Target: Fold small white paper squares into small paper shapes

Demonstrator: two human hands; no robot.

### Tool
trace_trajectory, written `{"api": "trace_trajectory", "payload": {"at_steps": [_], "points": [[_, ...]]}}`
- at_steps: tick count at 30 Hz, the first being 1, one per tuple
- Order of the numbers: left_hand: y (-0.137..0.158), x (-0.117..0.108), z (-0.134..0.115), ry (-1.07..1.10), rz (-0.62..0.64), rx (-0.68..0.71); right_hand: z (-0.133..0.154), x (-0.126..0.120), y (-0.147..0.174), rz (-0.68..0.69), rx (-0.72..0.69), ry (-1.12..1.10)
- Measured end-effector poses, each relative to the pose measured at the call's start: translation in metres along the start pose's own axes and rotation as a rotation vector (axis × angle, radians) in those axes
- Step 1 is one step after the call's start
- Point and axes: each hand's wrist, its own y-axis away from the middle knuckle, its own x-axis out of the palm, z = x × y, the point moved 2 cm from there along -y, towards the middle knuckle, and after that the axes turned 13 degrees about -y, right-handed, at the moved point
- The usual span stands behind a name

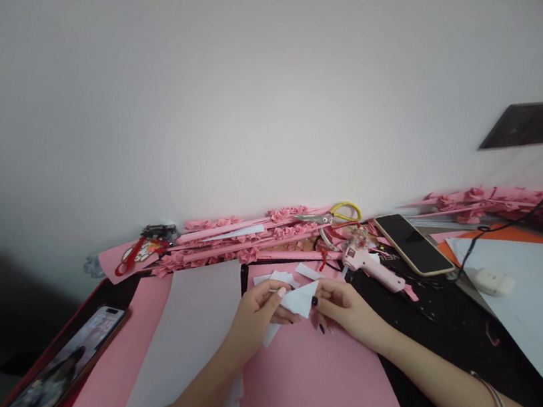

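A small folded piece of white paper [301, 299], roughly triangular, is held up over the pink sheet [317, 385]. My left hand [262, 309] pinches it from the left, thumb on top and fingers behind. At its right edge, my right hand [344, 304] has thumb and fingers closed on the corner; part of that grip is hidden. Several small white paper pieces [306, 271] lie on the pink sheet just behind and under my hands.
Left lie a large white sheet [190, 343] and a lit phone [63, 371]. Behind are pink paper-flower stems [256, 240] and yellow-handled scissors [346, 212] along the wall. To the right are a pink glue gun [372, 267], a dark-screened phone [413, 244] and a white block [493, 281] near cables.
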Motion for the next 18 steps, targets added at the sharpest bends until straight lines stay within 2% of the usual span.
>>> {"api": "trace_trajectory", "payload": {"at_steps": [3, 6, 11, 15, 18], "points": [[0.002, 0.004, 0.001, -0.081, 0.066, 0.031, -0.001, 0.0, -0.001, -0.046, 0.011, 0.09], [0.006, 0.007, -0.002, -0.257, 0.096, 0.102, -0.001, 0.001, 0.0, -0.08, 0.01, 0.118], [0.009, 0.005, -0.01, -0.592, -0.002, 0.204, 0.0, 0.003, 0.004, -0.087, -0.002, 0.194], [0.012, 0.004, -0.016, -0.654, -0.044, 0.284, -0.003, 0.001, 0.005, -0.051, -0.014, 0.304], [0.012, 0.004, -0.015, -0.625, -0.075, 0.269, -0.004, 0.001, 0.005, -0.06, -0.036, 0.336]]}}
